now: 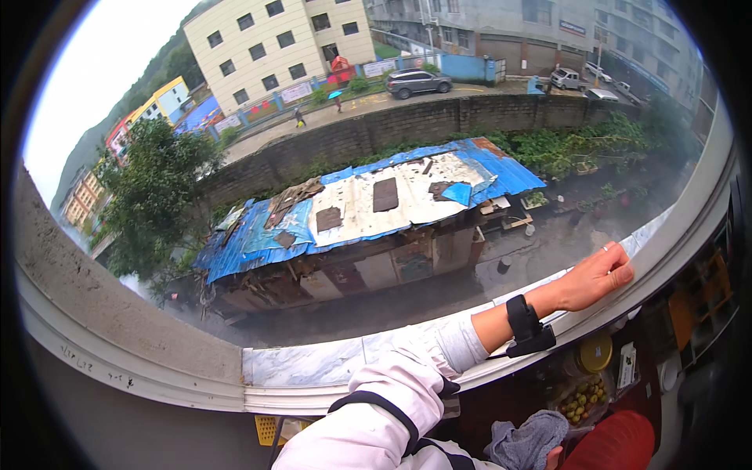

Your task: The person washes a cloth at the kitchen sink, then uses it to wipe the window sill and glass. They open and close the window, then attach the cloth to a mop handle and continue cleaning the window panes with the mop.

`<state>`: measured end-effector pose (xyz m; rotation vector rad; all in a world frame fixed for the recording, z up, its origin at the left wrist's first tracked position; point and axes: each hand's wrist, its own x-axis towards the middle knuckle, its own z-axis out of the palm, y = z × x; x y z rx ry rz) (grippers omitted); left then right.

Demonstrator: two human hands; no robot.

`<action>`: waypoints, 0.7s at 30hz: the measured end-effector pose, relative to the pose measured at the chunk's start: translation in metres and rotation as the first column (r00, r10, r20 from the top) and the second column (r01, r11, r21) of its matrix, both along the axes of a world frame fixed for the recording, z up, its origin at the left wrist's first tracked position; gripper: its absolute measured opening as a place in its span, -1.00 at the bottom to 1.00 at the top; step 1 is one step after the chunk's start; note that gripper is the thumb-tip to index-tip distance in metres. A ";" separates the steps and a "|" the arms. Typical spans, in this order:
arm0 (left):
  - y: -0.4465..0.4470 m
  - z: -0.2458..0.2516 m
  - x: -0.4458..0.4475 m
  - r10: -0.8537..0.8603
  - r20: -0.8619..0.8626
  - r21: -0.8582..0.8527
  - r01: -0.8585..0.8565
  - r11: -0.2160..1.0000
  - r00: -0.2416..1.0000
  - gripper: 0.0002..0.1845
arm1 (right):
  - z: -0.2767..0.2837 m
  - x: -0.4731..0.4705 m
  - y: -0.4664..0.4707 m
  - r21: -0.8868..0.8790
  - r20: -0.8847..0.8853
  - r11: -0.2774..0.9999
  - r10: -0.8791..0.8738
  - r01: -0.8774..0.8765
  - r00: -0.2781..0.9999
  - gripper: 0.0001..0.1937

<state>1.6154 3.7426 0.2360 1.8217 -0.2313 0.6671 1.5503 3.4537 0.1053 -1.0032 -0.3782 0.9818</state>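
Observation:
My left hand (593, 285) reaches out to the right and grips the pale window frame (564, 324), its fingers curled at the outer edge. A ring is on one finger, and a black band with a small box (527, 326) circles the wrist. At the bottom edge, a small part of my right hand (553, 457) shows against a bunched grey cloth (523, 437); most of that hand is cut off. Grey-veined sill tiles (305, 359) run along the outside of the frame.
Beyond the open window is a long drop to a shed with a patched blue roof (385, 197). Indoors below the frame are a bag of small round fruit (583, 402), a yellow lid (594, 352), a red ribbed object (617, 440) and a yellow basket (267, 430).

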 end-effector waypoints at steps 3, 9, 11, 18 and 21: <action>-0.007 0.000 -0.057 0.062 -0.004 -0.051 -0.062 0.997 0.998 -0.34 | 0.003 -0.010 0.022 0.007 0.002 0.970 0.242 -0.242 0.970 -0.06; -0.030 0.004 -0.171 0.409 0.070 0.027 -0.411 0.911 0.910 -0.38 | 0.008 -0.026 0.023 0.054 0.043 0.874 0.481 -0.482 0.876 -0.04; -0.041 0.011 -0.205 0.451 0.060 -0.106 -0.444 0.890 0.890 -0.36 | 0.011 -0.029 0.018 0.082 0.071 0.859 0.501 -0.506 0.862 -0.04; -0.074 0.003 -0.362 0.761 -0.133 -0.295 -0.758 0.581 0.635 -0.74 | 0.043 -0.037 0.022 0.123 0.087 0.862 0.484 -0.491 0.871 -0.01; -0.095 -0.009 -0.419 0.917 0.009 -0.272 -0.881 0.387 0.400 -0.46 | 0.052 -0.035 0.021 0.156 0.092 0.870 0.459 -0.468 0.884 -0.05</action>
